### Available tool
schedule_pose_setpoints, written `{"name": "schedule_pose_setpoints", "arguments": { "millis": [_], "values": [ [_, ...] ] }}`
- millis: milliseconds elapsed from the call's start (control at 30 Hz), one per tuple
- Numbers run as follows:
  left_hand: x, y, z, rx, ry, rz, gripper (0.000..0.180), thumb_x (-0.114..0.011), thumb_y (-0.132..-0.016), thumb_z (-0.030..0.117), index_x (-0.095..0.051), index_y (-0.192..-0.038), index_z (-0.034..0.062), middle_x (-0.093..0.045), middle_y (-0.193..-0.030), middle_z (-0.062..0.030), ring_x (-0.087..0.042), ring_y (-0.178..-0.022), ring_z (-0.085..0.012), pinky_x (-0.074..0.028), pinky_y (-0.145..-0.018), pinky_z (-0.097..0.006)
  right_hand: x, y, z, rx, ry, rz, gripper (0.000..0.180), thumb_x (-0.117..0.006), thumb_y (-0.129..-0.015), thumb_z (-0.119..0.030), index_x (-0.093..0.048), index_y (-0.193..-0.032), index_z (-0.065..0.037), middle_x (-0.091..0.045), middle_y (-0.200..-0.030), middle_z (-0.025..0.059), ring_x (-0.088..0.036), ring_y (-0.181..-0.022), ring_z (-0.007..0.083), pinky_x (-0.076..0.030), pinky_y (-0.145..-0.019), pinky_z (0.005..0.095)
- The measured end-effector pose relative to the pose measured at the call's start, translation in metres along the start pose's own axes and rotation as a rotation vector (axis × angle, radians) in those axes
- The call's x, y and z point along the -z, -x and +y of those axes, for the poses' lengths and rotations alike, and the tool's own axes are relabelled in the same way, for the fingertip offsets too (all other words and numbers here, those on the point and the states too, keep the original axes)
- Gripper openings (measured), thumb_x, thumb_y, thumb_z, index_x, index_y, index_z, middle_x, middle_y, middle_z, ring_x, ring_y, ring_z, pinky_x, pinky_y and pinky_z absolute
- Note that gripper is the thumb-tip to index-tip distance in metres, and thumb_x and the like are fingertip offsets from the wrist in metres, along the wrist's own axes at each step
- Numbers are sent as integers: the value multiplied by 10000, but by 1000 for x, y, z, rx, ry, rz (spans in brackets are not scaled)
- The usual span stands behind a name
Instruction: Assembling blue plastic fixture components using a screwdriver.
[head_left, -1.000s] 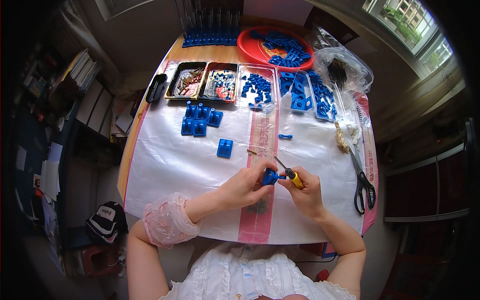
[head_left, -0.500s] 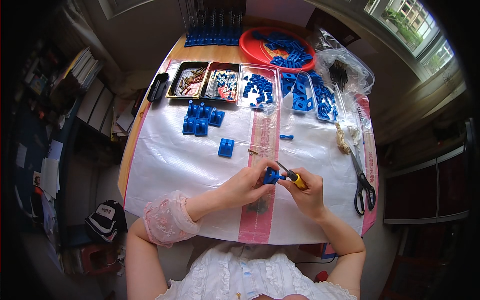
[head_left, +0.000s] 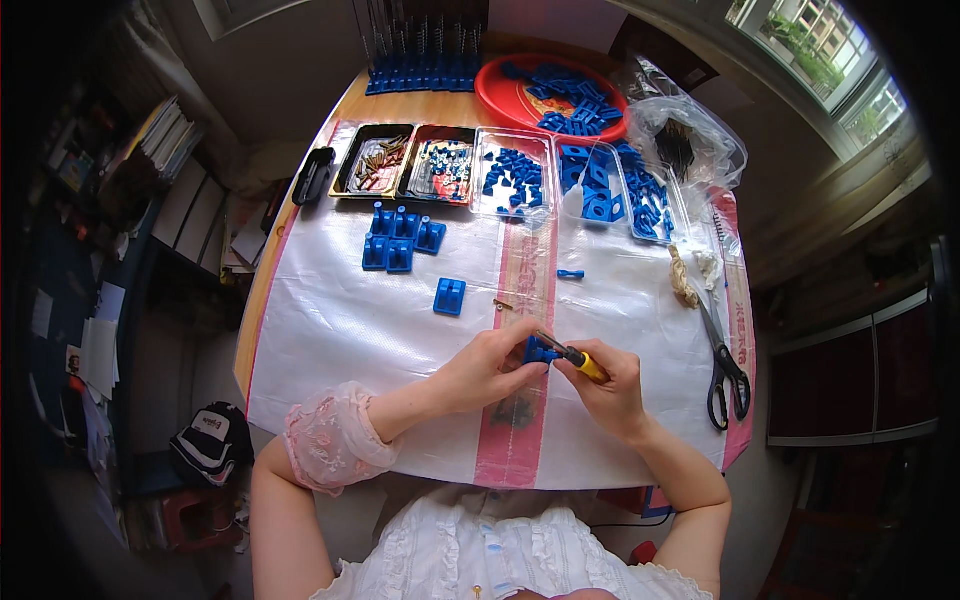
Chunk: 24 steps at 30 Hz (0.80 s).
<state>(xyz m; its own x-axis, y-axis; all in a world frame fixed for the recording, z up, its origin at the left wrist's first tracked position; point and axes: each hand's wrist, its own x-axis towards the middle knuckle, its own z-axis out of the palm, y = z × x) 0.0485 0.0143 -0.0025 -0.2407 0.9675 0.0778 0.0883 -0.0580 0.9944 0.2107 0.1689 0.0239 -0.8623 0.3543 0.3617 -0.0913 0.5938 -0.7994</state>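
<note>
We have both hands close together over the sheet [head_left: 360, 350], working on one blue block [head_left: 538, 351]. Our left hand [head_left: 488, 368] is pinched on it, thumb below and fingers above. Our right hand [head_left: 608, 388] is closed on the yellow handle of a screwdriver [head_left: 589, 367], whose shaft points toward ten o'clock across the block. We cannot tell whether its tip touches the block or passes just over it. Our right fingertips are right beside the block, on its three o'clock side.

Taking the held block as the dial's centre, we see a brass screw [head_left: 503, 304] near at eleven o'clock, a blue peg [head_left: 571, 274] at one, and a spare block [head_left: 450, 296] at ten. Beyond that spare, between ten and eleven, we have five more blocks [head_left: 400, 252] grouped in two rows.

Farther out runs a line of trays: the screw tray [head_left: 365, 195] and the nut tray [head_left: 435, 199], both black, toward eleven; a clear tray [head_left: 540, 208] of small blue parts at twelve; then two more clear ones, toward one. Behind them we find a red bowl [head_left: 487, 88] heaped with blue pieces at twelve and a plastic bag [head_left: 718, 150] at one. Scissors [head_left: 722, 372] lie at three, well apart from our hands.
</note>
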Motion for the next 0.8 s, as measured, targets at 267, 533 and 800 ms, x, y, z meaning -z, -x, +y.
{"name": "schedule_pose_setpoints", "arguments": {
  "millis": [267,533,800],
  "values": [
    [16,-5,4,253,630,52,333,-594,-1075,119,-459,-1379,117,-673,-1162,-55,-618,-1039,-87,-528,-904,-249,1,0,5,-153,-107,83,372,-753,-941,-6,-611,-1283,-38,-704,-810,59,-543,-673,34,-427,-581,220],
    [21,-5,7,263,967,63,196,-491,-1116,235,-530,-1281,137,-629,-1067,-42,-558,-862,-112,-460,-798,-265,-4,0,12,-134,-104,71,346,-748,-944,-8,-613,-1261,-38,-643,-738,38,-502,-643,36,-388,-555,223],
    [24,-7,0,234,1050,74,251,-471,-1112,247,-542,-1309,108,-595,-1031,-34,-532,-855,-110,-436,-789,-261,-3,-1,5,-154,-62,15,320,-748,-940,-11,-626,-1236,-27,-739,-850,120,-632,-706,81,-489,-612,252]
  ]
}}
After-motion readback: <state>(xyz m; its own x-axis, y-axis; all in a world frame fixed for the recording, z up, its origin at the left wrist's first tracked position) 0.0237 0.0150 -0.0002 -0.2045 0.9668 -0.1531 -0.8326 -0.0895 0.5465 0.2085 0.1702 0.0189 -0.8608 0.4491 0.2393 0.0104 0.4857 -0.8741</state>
